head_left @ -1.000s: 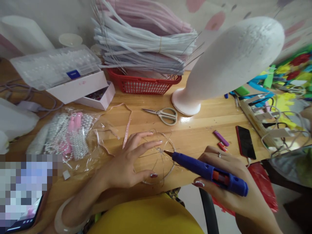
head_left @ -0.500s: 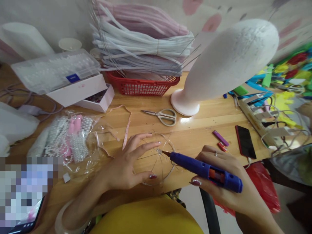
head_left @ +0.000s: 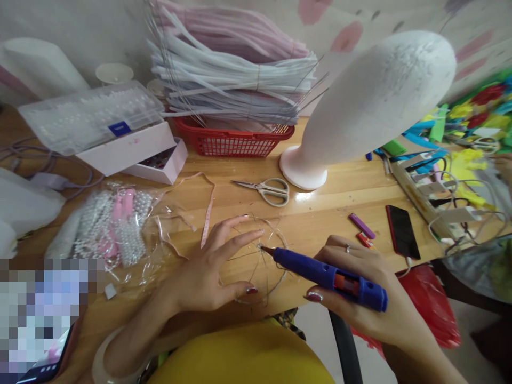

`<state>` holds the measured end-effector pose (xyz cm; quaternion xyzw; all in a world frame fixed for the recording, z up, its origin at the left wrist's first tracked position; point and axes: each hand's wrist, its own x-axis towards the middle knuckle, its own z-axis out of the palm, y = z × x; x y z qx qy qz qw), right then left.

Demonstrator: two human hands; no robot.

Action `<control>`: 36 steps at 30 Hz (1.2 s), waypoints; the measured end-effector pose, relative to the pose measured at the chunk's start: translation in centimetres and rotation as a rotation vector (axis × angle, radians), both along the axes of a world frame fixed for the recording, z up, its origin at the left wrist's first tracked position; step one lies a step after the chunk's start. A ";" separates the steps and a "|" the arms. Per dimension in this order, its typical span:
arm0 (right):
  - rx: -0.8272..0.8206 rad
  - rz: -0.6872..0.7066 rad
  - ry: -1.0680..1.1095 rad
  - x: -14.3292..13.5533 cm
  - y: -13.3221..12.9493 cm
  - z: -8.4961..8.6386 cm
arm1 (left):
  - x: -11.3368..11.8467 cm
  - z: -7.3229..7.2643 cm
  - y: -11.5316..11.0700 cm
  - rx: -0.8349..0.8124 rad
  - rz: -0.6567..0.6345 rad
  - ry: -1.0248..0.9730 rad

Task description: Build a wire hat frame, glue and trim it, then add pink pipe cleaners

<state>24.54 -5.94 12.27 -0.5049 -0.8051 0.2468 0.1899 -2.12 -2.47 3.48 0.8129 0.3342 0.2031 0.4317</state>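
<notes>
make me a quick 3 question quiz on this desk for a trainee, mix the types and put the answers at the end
1. Multiple choice: what does the right hand hold?
a) a phone
b) the blue tool
c) a tape measure

2. True or false: the scissors lie on the desk, outside the red basket.

3. Fill in the blank: next to the left hand, the blue tool points at the ____ of the wire ring, where the wires meet.

Key: 1. b; 2. true; 3. middle
</notes>
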 end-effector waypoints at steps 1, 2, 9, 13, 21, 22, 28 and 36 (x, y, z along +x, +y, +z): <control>0.001 0.003 0.000 -0.1 0.0 0.0 | 0.0 0.0 0.0 -0.003 -0.002 0.003; 0.001 0.007 0.001 -0.1 0.1 0.0 | 0.0 0.1 0.1 -0.004 -0.004 0.005; 0.002 0.014 0.015 -0.2 0.1 0.0 | 0.2 0.1 0.2 0.007 -0.005 0.001; 0.016 -0.005 0.025 0.2 -0.2 0.0 | 0.1 0.2 0.1 -0.015 0.002 0.007; 0.004 -0.024 0.037 0.4 -0.8 -0.3 | 0.0 0.2 0.1 -0.024 -0.009 0.031; 0.000 -0.019 0.042 0.4 -0.8 -0.3 | 0.0 0.2 0.1 -0.021 -0.009 0.030; -0.015 0.023 0.078 -0.1 -0.5 -0.2 | 0.0 0.2 0.2 -0.027 0.001 0.028; -0.015 0.011 0.053 -0.1 -0.4 -0.2 | 0.2 0.3 0.3 -0.001 -0.015 0.018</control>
